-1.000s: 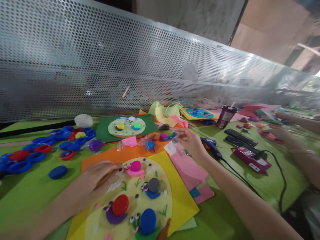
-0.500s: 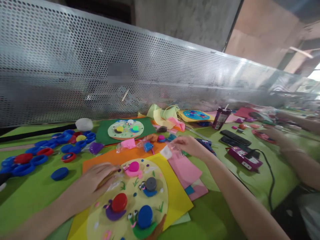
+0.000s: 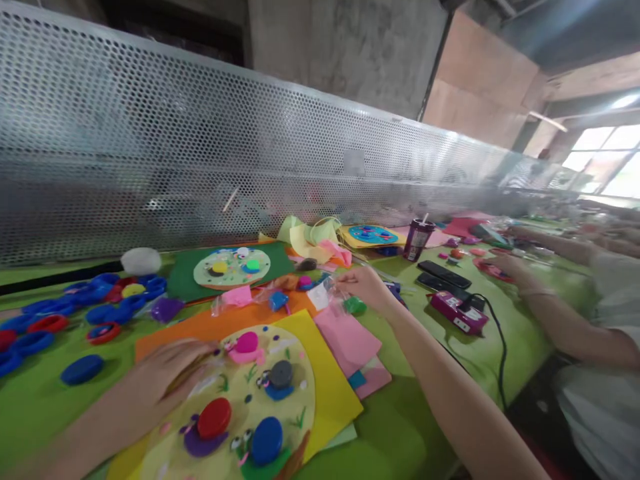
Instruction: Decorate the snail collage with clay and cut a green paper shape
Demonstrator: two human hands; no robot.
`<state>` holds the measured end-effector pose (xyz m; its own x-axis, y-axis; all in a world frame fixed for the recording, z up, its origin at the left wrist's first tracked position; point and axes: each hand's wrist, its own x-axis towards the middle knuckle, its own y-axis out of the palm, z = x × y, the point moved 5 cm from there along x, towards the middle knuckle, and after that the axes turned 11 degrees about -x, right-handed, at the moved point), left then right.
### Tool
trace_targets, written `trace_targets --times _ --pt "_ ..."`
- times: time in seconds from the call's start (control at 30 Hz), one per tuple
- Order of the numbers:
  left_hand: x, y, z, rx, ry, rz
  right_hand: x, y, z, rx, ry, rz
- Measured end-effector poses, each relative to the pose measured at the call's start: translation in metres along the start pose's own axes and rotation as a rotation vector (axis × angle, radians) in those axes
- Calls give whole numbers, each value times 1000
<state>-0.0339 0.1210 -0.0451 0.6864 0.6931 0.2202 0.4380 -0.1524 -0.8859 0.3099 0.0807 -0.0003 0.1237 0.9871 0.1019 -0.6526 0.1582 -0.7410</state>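
My right hand (image 3: 367, 288) reaches across to the far side of the work, its fingers pinched on a small clear plastic bag with a green lump of clay (image 3: 355, 305) in it. Beside those fingertips lies a white piece (image 3: 318, 296). On the near left, my left hand (image 3: 175, 370) rests curled at the edge of a pale yellow disc (image 3: 257, 407); something yellowish-brown shows under its fingers, too hidden to name. Clay snails with bottle-cap shells sit on the disc: a red cap (image 3: 215, 418), a blue cap (image 3: 267, 440), a grey cap (image 3: 281, 375) and a pink shell (image 3: 247, 342).
Yellow sheet (image 3: 327, 373) and pink sheets (image 3: 347, 337) lie around the disc. A finished-looking disc (image 3: 231, 268) sits on green card. Blue rings (image 3: 30, 343) are at left. A cup (image 3: 419, 239), phones (image 3: 444, 275) and a purple power strip (image 3: 457, 312) stand right, near another person's arm (image 3: 555, 313).
The view has swung right, so the table things appear further left. The green clay bag shows more beneath my right hand, which stays near the white piece. My left hand stays by the disc.
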Motion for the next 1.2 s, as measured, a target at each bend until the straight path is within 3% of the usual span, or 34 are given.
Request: trace_targets --times 0.1,0.27,0.4,0.57,0.73,1.0,1.2 --pt "0 0 2 16 17 -20 -2 -1 5 8 -14 -53" --pt "-5 -28 -9 10 19 -357 -13 -6 21 -8 -56 -240" --pt "-14 -44 -29 -36 12 -462 -24 -9 37 -48 -131 -411" --pt "-25 -33 -58 -24 200 -445 -31 0 55 -132 -265 -436" --pt "-25 -17 -66 -2 310 -392 -29 2 52 -156 -285 -442" --pt "-18 -14 -61 7 170 -373 -19 -8 34 23 -161 -395" --pt "-21 -4 -50 41 82 -207 -3 4 15 306 -11 -319"
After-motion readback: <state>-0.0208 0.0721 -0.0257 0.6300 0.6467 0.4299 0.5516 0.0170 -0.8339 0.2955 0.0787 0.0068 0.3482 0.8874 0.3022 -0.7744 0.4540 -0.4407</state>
